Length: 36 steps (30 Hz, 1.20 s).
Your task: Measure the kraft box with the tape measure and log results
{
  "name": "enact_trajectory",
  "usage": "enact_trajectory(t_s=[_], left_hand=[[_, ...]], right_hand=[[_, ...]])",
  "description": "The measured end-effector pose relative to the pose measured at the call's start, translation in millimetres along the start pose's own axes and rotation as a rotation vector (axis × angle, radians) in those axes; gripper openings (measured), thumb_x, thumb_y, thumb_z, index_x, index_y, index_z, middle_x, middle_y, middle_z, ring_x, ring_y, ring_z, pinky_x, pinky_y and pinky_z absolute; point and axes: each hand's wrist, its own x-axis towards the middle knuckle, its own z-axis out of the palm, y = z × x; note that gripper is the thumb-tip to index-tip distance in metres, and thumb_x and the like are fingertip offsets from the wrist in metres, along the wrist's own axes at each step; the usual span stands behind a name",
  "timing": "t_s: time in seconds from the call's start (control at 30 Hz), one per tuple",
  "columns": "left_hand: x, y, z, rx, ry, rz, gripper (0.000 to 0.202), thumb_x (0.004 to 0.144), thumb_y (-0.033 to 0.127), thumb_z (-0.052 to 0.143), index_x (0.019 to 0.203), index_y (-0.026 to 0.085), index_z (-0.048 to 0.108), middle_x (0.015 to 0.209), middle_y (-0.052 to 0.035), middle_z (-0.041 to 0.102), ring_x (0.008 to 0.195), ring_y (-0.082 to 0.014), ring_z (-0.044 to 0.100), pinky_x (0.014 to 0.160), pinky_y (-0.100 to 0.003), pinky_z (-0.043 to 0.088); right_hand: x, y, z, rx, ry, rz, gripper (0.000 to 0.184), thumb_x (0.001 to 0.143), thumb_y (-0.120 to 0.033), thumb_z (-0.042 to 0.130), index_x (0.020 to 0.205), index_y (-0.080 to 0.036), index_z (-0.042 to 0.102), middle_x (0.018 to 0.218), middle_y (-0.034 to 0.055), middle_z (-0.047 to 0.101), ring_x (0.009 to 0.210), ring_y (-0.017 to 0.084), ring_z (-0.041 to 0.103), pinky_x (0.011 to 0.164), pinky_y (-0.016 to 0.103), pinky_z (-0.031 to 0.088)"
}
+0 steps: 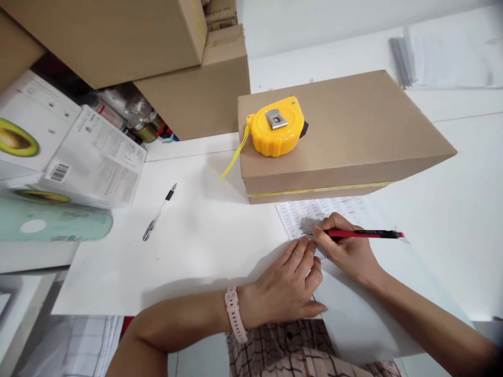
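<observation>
My right hand (pixel 348 246) is closed round a red pen (pixel 363 234), its tip down on a printed sheet (pixel 310 212) full of small text. My left hand (pixel 286 285) lies flat beside it with fingers stretched out, pressing on the sheet's near edge; a pink watch strap (pixel 234 313) circles that wrist. Just behind the sheet stands a flat brown cardboard box (pixel 353 136) sealed with yellow tape. A yellow tape measure (pixel 277 125) rests on the box's left end, its yellow strap hanging over the edge.
A clear pen (pixel 159 213) lies loose on the white table (pixel 188 246) to the left. White product boxes (pixel 74 146) with avocado pictures and a pale green box sit at far left. Large cardboard boxes (pixel 196 89) stack behind, with bottles between. Papers (pixel 448 52) lie far right.
</observation>
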Motion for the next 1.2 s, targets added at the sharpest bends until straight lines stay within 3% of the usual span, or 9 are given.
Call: enact_trajectory(t_s=[0.17, 0.57, 0.67, 0.77, 0.83, 0.9, 1.0, 1.07, 1.2], left_hand=[[0, 0, -0.3, -0.018, -0.04, 0.002, 0.078, 0.095, 0.069, 0.038, 0.129, 0.0, 0.052, 0.143, -0.0326, 0.052, 0.138, -0.0386, 0.047, 0.122, -0.05, 0.019], [0, 0, 1.0, -0.032, 0.014, 0.003, 0.081, 0.092, 0.071, 0.045, 0.126, -0.001, 0.054, 0.14, -0.0341, 0.054, 0.137, -0.0423, 0.049, 0.122, -0.05, 0.021], [0, -1, 0.0, -0.013, 0.027, 0.003, 0.082, 0.091, 0.073, 0.044, 0.126, -0.001, 0.054, 0.14, -0.0326, 0.055, 0.135, -0.0418, 0.05, 0.122, -0.049, 0.023], [-1, -1, 0.4, 0.001, 0.024, 0.014, 0.084, 0.089, 0.075, 0.046, 0.125, 0.0, 0.055, 0.139, -0.0312, 0.056, 0.136, -0.0418, 0.049, 0.121, -0.048, 0.026], [0, -1, 2.9, -0.02, 0.048, 0.015, 0.083, 0.089, 0.074, 0.048, 0.123, -0.001, 0.056, 0.138, -0.0316, 0.056, 0.136, -0.0414, 0.049, 0.12, -0.047, 0.029], [2, -2, 4.9, -0.101, 0.138, -0.008, 0.074, 0.092, 0.069, 0.047, 0.118, 0.001, 0.059, 0.133, -0.0297, 0.06, 0.132, -0.0386, 0.053, 0.116, -0.046, 0.037], [8, -12, -4.0, -0.241, 0.414, -0.106, 0.039, 0.095, 0.047, 0.055, 0.108, 0.011, 0.062, 0.115, -0.019, 0.07, 0.114, -0.0294, 0.065, 0.102, -0.041, 0.052], [14, -25, -23.0, -0.221, 0.605, -0.209, 0.021, 0.092, 0.03, 0.062, 0.107, 0.016, 0.061, 0.107, -0.0133, 0.071, 0.104, -0.0254, 0.067, 0.092, -0.04, 0.055], [31, -61, -79.8, 0.002, 0.87, -0.434, 0.024, 0.089, 0.018, 0.066, 0.112, 0.021, 0.059, 0.114, -0.0122, 0.067, 0.108, -0.0254, 0.064, 0.094, -0.045, 0.051]], right_hand=[[0, -2, 1, -0.009, 0.034, 0.024, 0.037, 0.092, -0.047, 0.061, 0.068, -0.024, 0.044, 0.06, -0.003, 0.044, 0.056, 0.014, 0.043, 0.054, 0.029, 0.039], [1, -3, -1, -0.018, 0.023, 0.011, 0.036, 0.092, -0.045, 0.062, 0.068, -0.024, 0.044, 0.06, -0.0032, 0.044, 0.056, 0.014, 0.043, 0.053, 0.029, 0.038], [-1, -1, -1, -0.035, 0.092, 0.007, 0.034, 0.094, -0.042, 0.06, 0.069, -0.025, 0.044, 0.06, -0.0032, 0.045, 0.055, 0.014, 0.043, 0.053, 0.029, 0.039], [-7, 1, -10, -0.106, 0.149, -0.028, 0.026, 0.094, -0.04, 0.061, 0.076, -0.025, 0.05, 0.065, -0.002, 0.052, 0.057, 0.014, 0.049, 0.052, 0.029, 0.041], [-15, 5, -23, -0.211, 0.128, -0.109, 0.014, 0.095, -0.037, 0.061, 0.089, -0.025, 0.057, 0.078, 0.0014, 0.063, 0.066, 0.017, 0.06, 0.058, 0.03, 0.047], [-23, 12, -41, -0.349, 0.092, -0.237, 0.011, 0.097, -0.03, 0.055, 0.106, -0.025, 0.06, 0.099, 0.006, 0.068, 0.086, 0.022, 0.067, 0.073, 0.034, 0.053], [-34, 29, -71, -0.631, 0.049, -0.388, 0.032, 0.097, -0.019, 0.043, 0.124, -0.024, 0.058, 0.118, 0.0124, 0.064, 0.108, 0.03, 0.064, 0.08, 0.041, 0.055], [-36, 41, -87, -0.833, 0.057, -0.409, 0.04, 0.094, -0.013, 0.04, 0.129, -0.022, 0.057, 0.119, 0.0149, 0.064, 0.107, 0.034, 0.063, 0.074, 0.042, 0.055], [-32, 59, -100, -1.019, 0.106, -0.46, 0.048, 0.088, -0.005, 0.039, 0.129, -0.021, 0.057, 0.108, 0.0104, 0.069, 0.092, 0.03, 0.065, 0.068, 0.04, 0.056]])
